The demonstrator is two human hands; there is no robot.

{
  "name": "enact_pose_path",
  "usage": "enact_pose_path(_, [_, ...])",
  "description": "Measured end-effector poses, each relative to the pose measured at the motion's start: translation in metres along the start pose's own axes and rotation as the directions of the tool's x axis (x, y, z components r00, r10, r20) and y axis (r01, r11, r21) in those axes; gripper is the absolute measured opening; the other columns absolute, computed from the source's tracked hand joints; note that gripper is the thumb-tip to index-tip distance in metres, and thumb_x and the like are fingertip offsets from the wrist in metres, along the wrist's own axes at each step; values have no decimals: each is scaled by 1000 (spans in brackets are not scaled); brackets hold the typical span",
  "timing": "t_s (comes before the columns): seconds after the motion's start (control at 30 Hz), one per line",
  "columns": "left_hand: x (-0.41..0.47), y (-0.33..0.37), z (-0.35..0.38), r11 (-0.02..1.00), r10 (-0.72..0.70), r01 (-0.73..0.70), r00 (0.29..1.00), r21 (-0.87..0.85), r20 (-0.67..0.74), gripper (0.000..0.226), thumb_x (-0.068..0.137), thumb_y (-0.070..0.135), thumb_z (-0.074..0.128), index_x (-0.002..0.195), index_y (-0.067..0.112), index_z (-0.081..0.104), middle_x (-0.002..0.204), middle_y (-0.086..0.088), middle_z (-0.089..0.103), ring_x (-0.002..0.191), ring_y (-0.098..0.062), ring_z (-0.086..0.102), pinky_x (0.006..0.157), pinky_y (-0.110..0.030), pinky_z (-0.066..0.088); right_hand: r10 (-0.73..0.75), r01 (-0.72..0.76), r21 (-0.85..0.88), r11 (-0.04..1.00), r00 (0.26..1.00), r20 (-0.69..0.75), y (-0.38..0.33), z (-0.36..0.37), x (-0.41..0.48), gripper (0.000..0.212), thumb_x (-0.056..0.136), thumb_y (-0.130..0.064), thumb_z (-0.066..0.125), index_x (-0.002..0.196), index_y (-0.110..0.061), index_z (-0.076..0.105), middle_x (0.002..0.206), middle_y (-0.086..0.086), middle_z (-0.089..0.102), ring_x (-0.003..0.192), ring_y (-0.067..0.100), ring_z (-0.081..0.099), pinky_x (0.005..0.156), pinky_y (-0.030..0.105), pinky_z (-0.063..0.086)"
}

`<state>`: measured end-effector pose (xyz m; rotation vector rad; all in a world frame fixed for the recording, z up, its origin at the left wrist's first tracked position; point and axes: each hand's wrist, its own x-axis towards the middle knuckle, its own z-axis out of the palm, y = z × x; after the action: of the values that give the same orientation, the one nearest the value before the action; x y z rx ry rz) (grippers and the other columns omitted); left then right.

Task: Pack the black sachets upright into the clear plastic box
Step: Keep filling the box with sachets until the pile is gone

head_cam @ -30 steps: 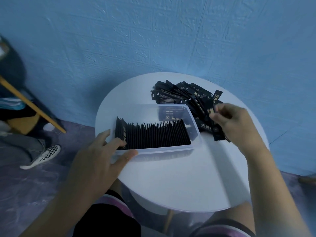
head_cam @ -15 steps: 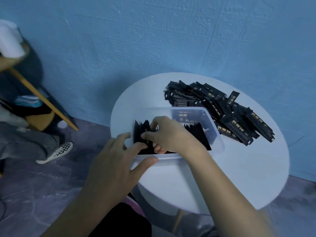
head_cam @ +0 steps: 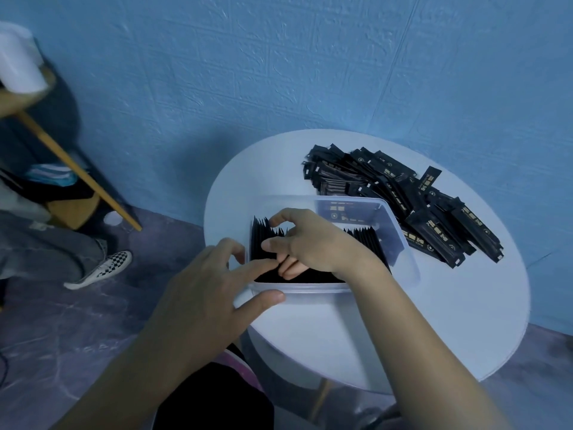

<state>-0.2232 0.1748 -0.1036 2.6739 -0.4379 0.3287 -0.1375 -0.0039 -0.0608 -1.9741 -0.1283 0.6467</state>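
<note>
The clear plastic box [head_cam: 400,243] stands on the round white table [head_cam: 434,321], holding a row of upright black sachets [head_cam: 366,240]. My right hand [head_cam: 310,240] reaches into the left part of the box, its thumb and fingers curled among the sachet tops there; its palm hides the middle of the row. My left hand [head_cam: 210,293] holds the box's near left corner, thumb along the front wall and fingers at the left wall. A loose pile of black sachets [head_cam: 403,193] lies flat on the table behind and right of the box.
A blue textured wall [head_cam: 279,72] runs close behind the table. At left stand a wooden-legged piece of furniture [head_cam: 77,169] and another person's leg with a checkered shoe [head_cam: 102,268]. My knees are under the table's near edge.
My right hand left the loose pile and came into the left part of the box among the upright sachets. My left hand stayed on the box's corner. The camera view shifted left.
</note>
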Motion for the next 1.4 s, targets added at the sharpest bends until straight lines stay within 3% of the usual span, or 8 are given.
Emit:
enact_pose_path(0.13, [-2, 1, -3, 1000, 26, -26, 999, 3, -26, 60, 91, 79, 27, 121, 45, 65, 98, 11, 51, 77, -7, 47, 55, -20, 45, -41, 39, 39, 999, 998, 56, 2, -3, -4, 53, 97, -11, 65, 145, -14, 43, 87, 18, 65, 65, 24, 69, 66, 28, 62])
enact_pose_path(0.27, [1, 2, -5, 997, 66, -67, 997, -25, -39, 49, 88, 75, 41, 120, 47, 66, 82, 14, 47, 66, -4, 46, 54, -14, 37, -69, 65, 47, 997, 993, 97, 4, -5, -4, 56, 97, -6, 63, 148, -16, 43, 92, 18, 65, 68, 21, 71, 66, 25, 60])
enact_pose_path(0.43, [5, -3, -10, 992, 68, -63, 997, -113, 38, 60, 85, 86, 30, 128, 53, 56, 61, 20, 51, 59, 1, 54, 54, -16, 44, -81, 79, 17, 997, 989, 123, 4, -6, -1, 56, 97, -5, 62, 148, -16, 42, 92, 15, 66, 72, 21, 73, 71, 26, 61])
enact_pose_path(0.6, [11, -7, -5, 979, 88, -82, 996, -184, 21, 64, 80, 90, 37, 126, 51, 57, 66, 20, 59, 62, 0, 58, 57, -26, 53, -98, 98, 3, 995, 987, 126, 7, -12, 0, 57, 97, 1, 59, 150, -13, 42, 99, 18, 68, 82, 23, 74, 79, 29, 61])
enact_pose_path(0.73, [12, -4, -7, 981, 79, -72, 996, -179, 36, 69, 74, 95, 32, 119, 50, 61, 70, 21, 62, 64, 4, 58, 59, -10, 41, -103, 101, 24, 995, 988, 118, 10, -11, 1, 54, 96, 7, 56, 147, -5, 44, 93, 16, 67, 80, 23, 72, 78, 29, 62])
enact_pose_path(0.87, [15, -5, -6, 980, 74, -65, 997, -190, 36, 71, 72, 96, 33, 122, 51, 59, 63, 24, 56, 61, 9, 55, 57, -8, 37, -109, 107, 27, 994, 987, 121, 11, -14, 1, 49, 98, 7, 53, 145, -2, 46, 89, 11, 68, 79, 21, 72, 78, 27, 61])
enact_pose_path(1.07, [14, -10, 8, 964, 58, -58, 998, -260, -8, 61, 79, 91, 42, 111, 43, 62, 59, 30, 49, 54, 11, 50, 51, -20, 46, -103, 106, -22, 994, 988, 113, 16, -22, -7, 41, 102, 5, 45, 143, -1, 49, 96, 12, 69, 81, 20, 70, 78, 27, 61])
enact_pose_path(1.4, [12, -2, -6, 998, 12, -8, 998, -57, 67, 83, 73, 97, 22, 123, 45, 63, 84, 22, 64, 75, 3, 52, 65, -9, 28, -181, 161, -135, 978, 972, -152, 31, -54, -37, 33, 103, -4, 50, 132, -13, 61, 88, 4, 71, 79, 16, 68, 79, 31, 61])
